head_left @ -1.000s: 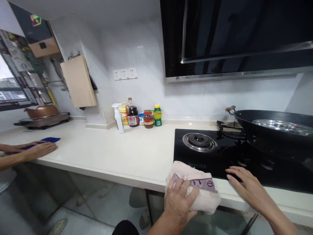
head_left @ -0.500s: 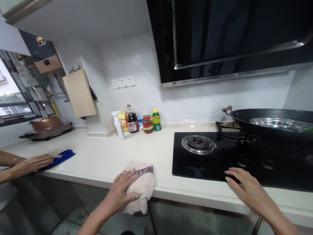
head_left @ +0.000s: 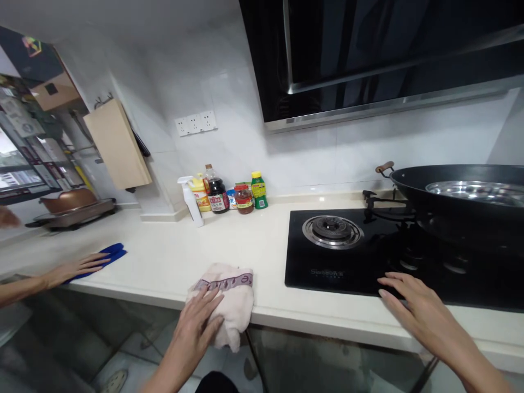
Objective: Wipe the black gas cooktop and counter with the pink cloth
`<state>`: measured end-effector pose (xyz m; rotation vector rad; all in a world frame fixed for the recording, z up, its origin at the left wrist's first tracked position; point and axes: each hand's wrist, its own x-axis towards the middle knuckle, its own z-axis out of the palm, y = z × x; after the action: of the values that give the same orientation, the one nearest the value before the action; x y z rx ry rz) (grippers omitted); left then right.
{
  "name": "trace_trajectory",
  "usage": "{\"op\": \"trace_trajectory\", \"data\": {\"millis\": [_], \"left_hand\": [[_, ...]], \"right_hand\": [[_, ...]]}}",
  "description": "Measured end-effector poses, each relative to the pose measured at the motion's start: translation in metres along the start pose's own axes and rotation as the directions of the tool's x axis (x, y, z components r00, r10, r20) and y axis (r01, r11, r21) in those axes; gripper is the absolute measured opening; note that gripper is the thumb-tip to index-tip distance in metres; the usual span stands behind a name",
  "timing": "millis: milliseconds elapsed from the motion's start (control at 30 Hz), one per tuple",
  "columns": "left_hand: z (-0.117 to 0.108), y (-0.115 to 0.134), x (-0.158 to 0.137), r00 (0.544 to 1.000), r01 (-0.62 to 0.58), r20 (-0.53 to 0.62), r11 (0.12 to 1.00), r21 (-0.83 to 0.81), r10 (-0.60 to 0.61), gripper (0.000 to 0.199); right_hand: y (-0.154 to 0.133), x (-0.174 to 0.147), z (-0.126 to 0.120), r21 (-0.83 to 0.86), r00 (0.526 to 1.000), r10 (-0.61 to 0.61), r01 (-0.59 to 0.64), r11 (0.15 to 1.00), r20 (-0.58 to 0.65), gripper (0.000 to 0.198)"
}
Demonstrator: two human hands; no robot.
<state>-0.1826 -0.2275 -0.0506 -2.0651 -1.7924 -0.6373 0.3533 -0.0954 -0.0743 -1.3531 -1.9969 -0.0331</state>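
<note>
My left hand (head_left: 195,323) lies flat on a pale pink towel (head_left: 234,307) with a purple patterned band, its fingers stretched and thumb apart. The towel covers part of the counter's front edge, and one end hangs below it. Over the front edge of the black gas cooktop (head_left: 311,281), my right hand (head_left: 420,308) is open with nothing in it. Whether its fingertips touch the glass I cannot tell. To the left, another person's hand (head_left: 76,270) presses a blue cloth (head_left: 113,252) on the white counter (head_left: 164,262).
A white spray bottle (head_left: 190,202), a dark sauce bottle (head_left: 216,191), a red-lidded jar (head_left: 244,200) and a green bottle (head_left: 259,191) stand near the wall. A large black wok (head_left: 413,188) sits on the right burner. The range hood (head_left: 368,60) hangs above.
The view has shifted, so the scene sits a little higher and further left. The co-worker's second hand has lifted off the blue cloth. My hands keep nearly the same places.
</note>
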Motion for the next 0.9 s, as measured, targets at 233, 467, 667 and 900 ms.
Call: {"op": "trace_trajectory", "data": {"millis": [233,467,667,900], "left_hand": [[-0.02,0.035,0.025,0.926,0.165,0.335,0.984,0.064,-0.177,0.066],[-0.011,0.039,0.099,0.794,0.316,0.49,0.933,0.17,-0.358,0.09],[0.028,0.046,0.186,0.757,0.368,0.511,0.912,0.184,-0.408,0.093],[0.063,0.116,0.228,0.787,0.249,0.57,0.967,0.057,-0.236,0.089]], "right_hand": [[0.0,0.001,-0.002,-0.002,0.999,0.015,-0.015,1.0,0.037,0.045],[0.0,0.003,0.001,-0.01,0.999,0.015,-0.015,1.0,0.028,0.043],[0.0,0.003,0.003,-0.008,0.999,0.027,-0.027,1.0,0.018,0.043],[0.004,0.003,0.003,0.002,1.0,0.018,-0.018,1.0,0.009,0.045]]}}
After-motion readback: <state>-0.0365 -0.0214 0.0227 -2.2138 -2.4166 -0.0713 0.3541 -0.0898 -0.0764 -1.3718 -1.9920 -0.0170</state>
